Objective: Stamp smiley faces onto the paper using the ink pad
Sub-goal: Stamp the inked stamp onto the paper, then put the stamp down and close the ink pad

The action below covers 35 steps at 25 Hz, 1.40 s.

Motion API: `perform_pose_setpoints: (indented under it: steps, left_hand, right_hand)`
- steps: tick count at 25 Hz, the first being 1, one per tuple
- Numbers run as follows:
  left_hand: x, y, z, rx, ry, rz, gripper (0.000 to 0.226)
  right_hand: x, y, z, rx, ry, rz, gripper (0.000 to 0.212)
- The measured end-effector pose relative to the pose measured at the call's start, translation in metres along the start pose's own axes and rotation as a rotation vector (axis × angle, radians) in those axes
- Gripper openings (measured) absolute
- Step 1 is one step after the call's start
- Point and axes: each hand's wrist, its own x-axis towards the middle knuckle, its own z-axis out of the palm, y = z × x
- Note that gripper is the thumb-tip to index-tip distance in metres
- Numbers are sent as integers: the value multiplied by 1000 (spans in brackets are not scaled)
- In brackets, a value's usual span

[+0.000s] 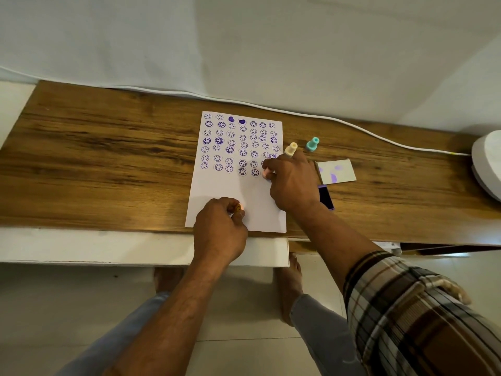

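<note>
A white sheet of paper (230, 194) lies on the wooden tabletop (108, 158), its upper part covered in rows of purple smiley prints and two hearts. My right hand (292, 183) grips a pale pink stamp (267, 173) and presses it on the paper at the right end of the lowest row. My left hand (219, 229) rests on the paper's lower edge, closed on a small orange smiley stamp (238, 208). The purple ink pad (326, 198) lies just right of the paper, partly hidden by my right wrist.
A cream stamp (291, 149) and a teal stamp (312, 144) stand beside the paper's right edge. The ink pad's white lid (337, 171), smudged purple, lies open. A white cable (352, 126) runs along the back edge. A white rounded object (488, 164) sits far right.
</note>
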Motion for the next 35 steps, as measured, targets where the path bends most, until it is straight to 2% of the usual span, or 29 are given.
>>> perform_pose_setpoints:
  steps: [2,7,9,11,17,22,35]
  left_hand:
    - [1,-2,-1,-20,-7,1,26]
    - [14,-4,-10,-218,-38,14,23]
    - [15,-2,-11,-330,-76,11,24]
    - [13,-1,-8,-427,-143,-15,25]
    - [11,1,-1,-553,-253,-80,27]
    - [11,2,6,-616,-271,-89,27]
    - [8,0,5,-696,-267,-90,22]
  right_hand:
    - [-1,2,-8,84,-22,40,25]
    - [-48,3,-48,880,297,584,21]
    - [-83,-9,-57,1048,291,663,23]
    - [-104,-20,-58,1161,212,641,22]
    - [-97,-24,-52,1093,23,495,30]
    - [-90,-21,-51,1028,8,415,40]
    - [-92,-15,-54,983,-96,345,30]
